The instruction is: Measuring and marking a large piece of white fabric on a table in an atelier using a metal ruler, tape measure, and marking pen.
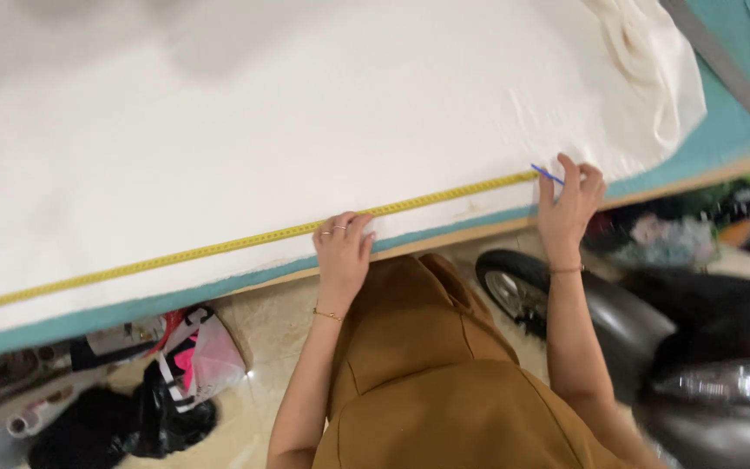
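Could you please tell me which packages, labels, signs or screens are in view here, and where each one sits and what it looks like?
Plastic bag: on the floor under the table edge, crumpled, whitish with pink and black print.
Black bag: on the floor beside the plastic bag, soft, dark and shapeless.
No signs or screens are in view; nothing on the white cloth carries a label.

White cloth (305, 130) lies flat and open far left; bunched fabric (653, 52) crowds the far right corner.
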